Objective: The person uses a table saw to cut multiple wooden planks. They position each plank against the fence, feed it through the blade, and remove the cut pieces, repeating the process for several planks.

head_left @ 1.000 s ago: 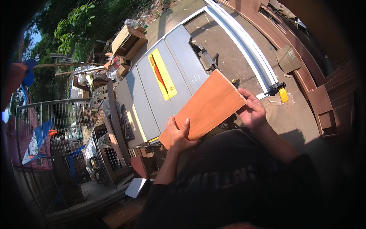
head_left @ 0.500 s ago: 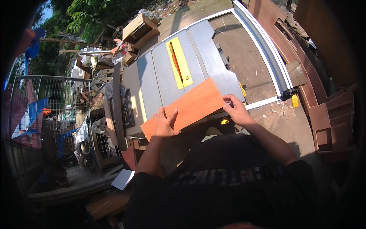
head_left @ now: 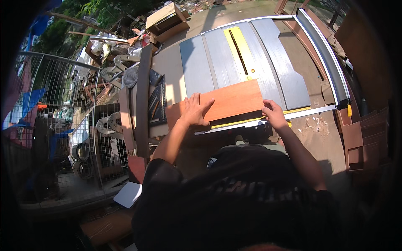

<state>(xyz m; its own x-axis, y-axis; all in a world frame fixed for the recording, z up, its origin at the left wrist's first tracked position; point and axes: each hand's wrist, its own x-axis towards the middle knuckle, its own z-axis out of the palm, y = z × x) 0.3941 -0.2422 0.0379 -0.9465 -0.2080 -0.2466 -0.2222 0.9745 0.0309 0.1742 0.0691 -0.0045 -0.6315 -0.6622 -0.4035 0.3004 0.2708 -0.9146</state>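
Observation:
A flat reddish-orange wooden board (head_left: 228, 102) lies across the near part of a table saw's grey metal top (head_left: 194, 62). Its far edge is close to the near end of the yellow throat plate (head_left: 247, 54), which has a long dark slot. My left hand (head_left: 193, 111) rests on the board's left part, fingers spread flat and thumb by the near edge. At the right end, my right hand (head_left: 273, 113) pinches the board's near corner between thumb and fingers. The board's underside is hidden.
A pale rail (head_left: 301, 112) runs along the saw's near side, and a long fence rail (head_left: 324, 54) bounds the right. Black triangular squares (head_left: 157, 102) lie left of the top. Wire mesh fencing (head_left: 46, 113) stands left; brown boards (head_left: 349, 131) are stacked right. A wooden box (head_left: 167, 19) sits behind.
The board has turned to lie squarer to the saw's near rail, both hands staying on it. My view has shifted, and the red blade seen earlier in the slot no longer shows clearly.

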